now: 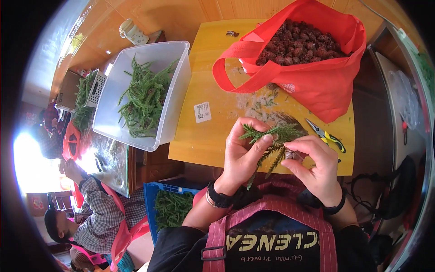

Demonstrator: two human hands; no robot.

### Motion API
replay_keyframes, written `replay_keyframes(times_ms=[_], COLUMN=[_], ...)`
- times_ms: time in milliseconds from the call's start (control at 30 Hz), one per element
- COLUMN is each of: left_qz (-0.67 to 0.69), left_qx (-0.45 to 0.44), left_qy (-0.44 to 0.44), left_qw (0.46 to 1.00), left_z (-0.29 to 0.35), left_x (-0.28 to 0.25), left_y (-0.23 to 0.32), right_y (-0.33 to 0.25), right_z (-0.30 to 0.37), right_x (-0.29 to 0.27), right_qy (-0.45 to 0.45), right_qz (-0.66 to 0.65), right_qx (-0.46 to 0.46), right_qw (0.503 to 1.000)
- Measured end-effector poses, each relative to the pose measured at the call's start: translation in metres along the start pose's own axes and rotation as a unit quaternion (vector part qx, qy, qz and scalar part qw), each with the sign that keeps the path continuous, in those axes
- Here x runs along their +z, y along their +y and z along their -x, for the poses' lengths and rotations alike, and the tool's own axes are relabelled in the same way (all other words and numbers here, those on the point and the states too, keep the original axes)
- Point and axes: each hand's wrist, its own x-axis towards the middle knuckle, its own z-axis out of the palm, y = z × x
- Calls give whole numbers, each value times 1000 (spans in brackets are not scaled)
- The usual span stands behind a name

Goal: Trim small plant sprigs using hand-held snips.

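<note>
I look down through the head camera at two bare hands working just above the near edge of a yellow table (195,140). The left hand (241,156) has its fingers closed on a green artificial pine sprig (283,134), thumb pressed over the stems, with some needled tips hanging below toward the striped apron (267,206). The right hand (317,164) comes in from the other side, its fingers pinching a small brown piece (292,155) right up against the sprig; it is partly covered, so I cannot tell whether it is a cone. Just beyond the right hand I see pliers (325,134) with yellow-and-black handles lying on the table. Farther back stands a red bag (317,86), filled with dark brown pine cones (301,43), one handle looping out to the left, and pale debris (256,102) is scattered in front of it. To my left a clear plastic bin (177,95) holds a heap of green sprigs (146,99), with a white label (202,112) lying flat nearby. Below it, a blue crate (174,187) carries more greenery (174,209), and a co-worker (97,231) in a checked shirt sits at far left.
</note>
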Motion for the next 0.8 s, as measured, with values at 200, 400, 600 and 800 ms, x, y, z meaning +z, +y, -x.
replay_keyframes(times_ms=[200, 400, 600, 800], left_qz=[-131, -55, -92, -257], left_qx=[-22, 41, 37, 143], left_qy=[-27, -47, -6, 17], left_qw=[991, 997, 995, 955], left_z=[-5, -3, -1, -4], left_x=[-3, -11, -8, -16], left_y=[9, -3, -1, -4], right_y=[1, 2, 0, -1], right_z=[0, 3, 1, -1], right_x=[3, 4, 9, 13], right_qy=[21, 16, 26, 37], right_qz=[-8, -13, -5, 3], right_qx=[16, 23, 22, 20], right_qw=[1000, 1000, 999, 999])
